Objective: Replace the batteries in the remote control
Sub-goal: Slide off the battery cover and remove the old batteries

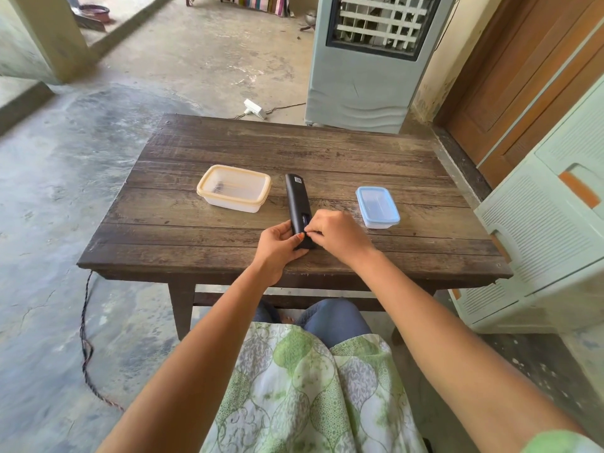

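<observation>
A black remote control (pixel 296 198) lies face down on the wooden table (pixel 196 230), its long axis pointing away from me. My left hand (pixel 277 248) grips its near end from the left. My right hand (pixel 336 235) pinches at the near end from the right, fingertips on the back cover. A gap in the back shows something blue inside (pixel 305 220). A clear tub with a yellow lid (pixel 234 188) stands left of the remote; a dark item lies inside it. A smaller clear tub with a blue lid (pixel 377 206) stands to the right.
A grey air cooler (pixel 369 60) stands behind the table. A pale green plastic drawer cabinet (pixel 555 230) is close on the right, beside a wooden door (pixel 529 76). A white plug adapter (pixel 255 108) and a cord lie on the concrete floor. My knees sit under the table's front edge.
</observation>
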{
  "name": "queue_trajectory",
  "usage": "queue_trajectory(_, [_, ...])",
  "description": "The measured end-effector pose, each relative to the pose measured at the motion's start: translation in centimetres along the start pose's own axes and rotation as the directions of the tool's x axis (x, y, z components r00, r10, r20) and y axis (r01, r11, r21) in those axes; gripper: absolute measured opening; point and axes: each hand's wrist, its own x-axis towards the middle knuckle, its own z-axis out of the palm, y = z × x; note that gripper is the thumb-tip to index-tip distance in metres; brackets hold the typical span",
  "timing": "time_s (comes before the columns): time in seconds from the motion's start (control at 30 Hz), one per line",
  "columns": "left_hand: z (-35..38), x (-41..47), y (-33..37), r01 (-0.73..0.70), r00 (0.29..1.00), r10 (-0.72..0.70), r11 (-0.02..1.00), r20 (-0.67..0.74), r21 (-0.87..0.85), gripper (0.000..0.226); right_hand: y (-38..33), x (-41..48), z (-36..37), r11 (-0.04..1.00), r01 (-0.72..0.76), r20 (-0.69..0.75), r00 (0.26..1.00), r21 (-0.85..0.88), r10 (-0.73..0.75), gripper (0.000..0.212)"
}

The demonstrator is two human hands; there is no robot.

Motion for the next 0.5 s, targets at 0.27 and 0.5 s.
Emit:
queue_trajectory(0.27, [0.05,-0.19,0.07,-0.009,1.000,0.009,1.000,0.008,-0.002,0.040,0.50,-0.25,0.25,0.953,-0.140,-0.107,0.979,0.268,0.173,0.015])
queue_trajectory(0.5, [-0.05,-0.04,-0.07,-0.010,1.000,0.010,1.000,0.012,-0.001,0.039,0.40,0.36,-0.20,0.966,-0.136,-0.054,0.987,0.219,0.151,0.014])
